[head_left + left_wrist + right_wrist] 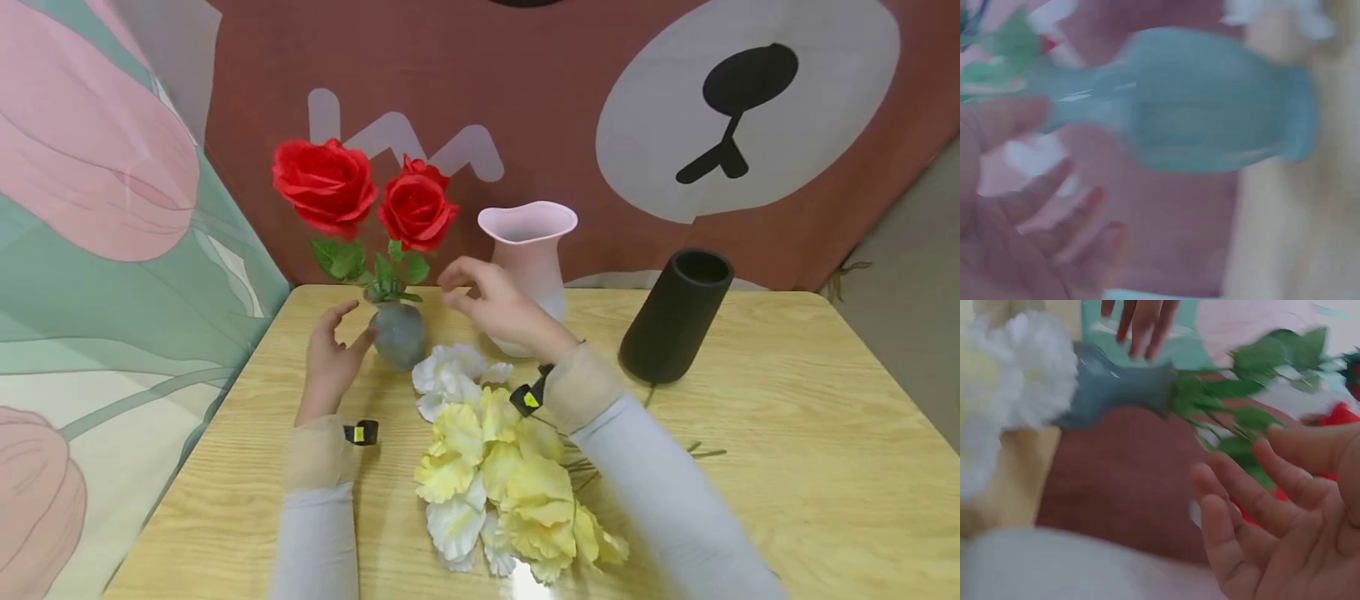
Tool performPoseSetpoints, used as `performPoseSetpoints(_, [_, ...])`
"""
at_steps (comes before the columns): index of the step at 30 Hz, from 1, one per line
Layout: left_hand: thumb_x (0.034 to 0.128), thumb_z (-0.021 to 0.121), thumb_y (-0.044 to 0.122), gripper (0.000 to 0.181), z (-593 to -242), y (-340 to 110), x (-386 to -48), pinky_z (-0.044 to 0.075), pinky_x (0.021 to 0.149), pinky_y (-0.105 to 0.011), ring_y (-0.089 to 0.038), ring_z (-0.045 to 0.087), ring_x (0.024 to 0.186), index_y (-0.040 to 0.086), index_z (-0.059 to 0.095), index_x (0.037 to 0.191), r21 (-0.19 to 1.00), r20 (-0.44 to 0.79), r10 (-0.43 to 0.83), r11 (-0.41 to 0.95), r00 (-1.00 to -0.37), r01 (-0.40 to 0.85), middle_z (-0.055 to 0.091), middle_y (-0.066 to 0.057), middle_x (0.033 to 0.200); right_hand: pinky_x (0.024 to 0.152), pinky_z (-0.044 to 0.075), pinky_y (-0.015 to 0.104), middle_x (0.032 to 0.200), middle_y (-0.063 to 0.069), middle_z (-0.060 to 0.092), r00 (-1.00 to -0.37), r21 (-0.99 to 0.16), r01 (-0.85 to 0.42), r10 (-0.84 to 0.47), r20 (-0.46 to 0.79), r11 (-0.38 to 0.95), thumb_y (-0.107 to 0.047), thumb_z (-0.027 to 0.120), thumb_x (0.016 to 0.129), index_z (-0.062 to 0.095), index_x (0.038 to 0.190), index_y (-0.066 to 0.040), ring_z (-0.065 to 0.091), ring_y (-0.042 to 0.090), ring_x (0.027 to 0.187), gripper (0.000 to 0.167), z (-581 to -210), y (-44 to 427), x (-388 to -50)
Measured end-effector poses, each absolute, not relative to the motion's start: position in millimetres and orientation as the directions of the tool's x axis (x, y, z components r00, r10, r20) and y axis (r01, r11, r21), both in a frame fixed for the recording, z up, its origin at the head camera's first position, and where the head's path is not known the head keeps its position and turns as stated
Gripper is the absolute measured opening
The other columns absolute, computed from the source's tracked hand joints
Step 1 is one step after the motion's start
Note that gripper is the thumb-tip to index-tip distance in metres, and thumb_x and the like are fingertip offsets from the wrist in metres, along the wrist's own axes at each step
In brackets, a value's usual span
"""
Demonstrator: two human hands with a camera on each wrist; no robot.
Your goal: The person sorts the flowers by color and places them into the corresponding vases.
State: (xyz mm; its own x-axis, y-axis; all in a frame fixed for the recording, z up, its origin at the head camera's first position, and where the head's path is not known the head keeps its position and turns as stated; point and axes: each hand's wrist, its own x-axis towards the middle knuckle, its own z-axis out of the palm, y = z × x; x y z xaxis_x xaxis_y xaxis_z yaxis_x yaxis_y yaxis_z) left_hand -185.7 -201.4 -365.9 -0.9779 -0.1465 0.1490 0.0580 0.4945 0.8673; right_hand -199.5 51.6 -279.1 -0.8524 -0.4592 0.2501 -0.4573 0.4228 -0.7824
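Note:
Two red roses (417, 205) with green leaves stand in a small blue-grey vase (398, 335) at the table's back left. My left hand (330, 358) is just left of the vase, fingers loosely spread; in the left wrist view its thumb lies at or very near the vase's neck (1088, 100), and contact is unclear. To the right of the rose leaves hovers my right hand (498, 302), fingers slightly bent and holding nothing. The right wrist view has those fingers near the leaves (1260, 419), with the blue-grey vase (1116, 387) beyond.
Behind my right hand stands a pink and white vase (528, 250). A black vase (675, 317) is farther right. Yellow flowers (525, 492) and white flowers (450, 375) lie mid-table, stems pointing right under my right forearm. A printed cloth hangs behind the table (810, 400).

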Motion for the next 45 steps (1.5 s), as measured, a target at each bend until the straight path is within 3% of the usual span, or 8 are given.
performPoseSetpoints(4, [0.1008,0.058,0.021,0.034,-339.7,-212.6,-165.8,0.046,0.099,-0.046,-0.036,0.053,0.121,0.000,0.061,0.127,0.824,0.104,-0.146,0.567,-0.984,0.003,0.059,-0.021,0.131,0.093,0.052,0.044,0.114,0.019,0.067,-0.825,-0.760,-0.517,-0.466,0.319,0.395,-0.001,0.059,0.096,0.063,0.114,0.005,0.063,0.033,0.108,0.019,-278.4,86.2,-183.4])
performPoseSetpoints(8, [0.1024,0.055,0.030,0.036,-319.2,-213.6,-151.9,0.048,0.087,-0.033,-0.028,0.060,0.108,0.002,0.063,0.124,0.794,0.075,-0.020,0.606,-0.997,0.047,0.065,-0.019,0.121,0.087,0.051,0.042,0.118,0.014,0.067,-0.877,-0.789,-0.443,-0.391,0.281,0.426,-0.008,0.059,0.099,0.065,0.116,-0.002,0.062,0.030,0.106,0.019,-284.3,125.0,-162.5])
performPoseSetpoints(13, [0.0999,0.061,0.029,0.035,-307.0,-194.3,-151.2,0.049,0.092,-0.038,-0.026,0.062,0.113,0.005,0.064,0.125,0.788,0.101,0.195,0.583,-0.976,0.198,0.067,-0.014,0.123,0.079,0.052,0.033,0.114,0.009,0.068,-0.918,-0.782,-0.380,-0.301,0.256,0.494,-0.014,0.059,0.101,0.067,0.114,-0.007,0.062,0.020,0.101,0.018,-296.2,163.6,-137.5])
performPoseSetpoints(19, [0.0971,0.066,0.025,0.033,-303.4,-168.6,-168.7,0.051,0.098,-0.045,-0.021,0.062,0.116,0.011,0.063,0.128,0.807,0.160,0.391,0.476,-0.906,0.349,0.065,-0.006,0.129,0.058,0.045,0.024,0.084,0.008,0.063,-0.899,-0.786,-0.425,-0.313,0.307,0.449,-0.005,0.058,0.099,0.068,0.105,-0.001,0.055,0.011,0.072,0.012,-314.7,187.2,-116.4])
performPoseSetpoints(22, [0.0969,0.066,0.020,0.038,-305.5,-154.5,-180.6,0.050,0.102,-0.045,-0.024,0.062,0.120,0.008,0.060,0.132,0.836,0.191,0.409,0.408,-0.892,0.366,0.063,-0.011,0.132,0.055,0.044,0.024,0.081,0.005,0.061,-0.890,-0.784,-0.433,-0.347,0.294,0.445,-0.003,0.058,0.099,0.068,0.103,-0.001,0.053,0.010,0.066,0.011,-324.7,194.6,-108.0])
performPoseSetpoints(31, [0.0948,0.067,0.013,0.063,-310.1,-106.6,-229.5,0.042,0.112,-0.047,-0.034,0.047,0.139,0.007,0.037,0.150,0.909,0.177,0.394,0.285,-0.902,0.303,0.050,-0.015,0.149,0.058,0.047,0.023,0.084,-0.003,0.067,-0.867,-0.736,-0.421,-0.473,0.156,0.530,-0.011,0.062,0.098,0.070,0.098,-0.013,0.056,0.002,0.077,0.008,-345.1,205.6,-97.4])
performPoseSetpoints(41, [0.0856,0.079,0.028,0.090,-322.7,-70.0,-265.0,0.025,0.124,-0.047,-0.023,0.029,0.150,0.016,0.026,0.157,0.906,0.180,0.348,0.306,-0.920,0.293,0.034,-0.005,0.161,0.073,0.054,0.024,0.099,0.004,0.073,-0.711,-0.749,-0.435,-0.701,-0.055,0.500,-0.012,0.063,0.097,0.073,0.103,-0.009,0.062,0.003,0.088,0.012,-357.1,208.5,-88.7])
performPoseSetpoints(45, [0.0844,0.080,0.030,0.090,-325.5,-65.5,-268.6,0.028,0.122,-0.046,-0.022,0.035,0.146,0.015,0.029,0.157,0.903,0.163,0.358,0.320,-0.920,0.285,0.037,-0.005,0.159,0.073,0.053,0.023,0.100,0.001,0.073,-0.654,-0.748,-0.444,-0.749,-0.106,0.494,-0.011,0.065,0.095,0.075,0.104,-0.010,0.061,0.001,0.088,0.013,-361.8,204.6,-86.4])
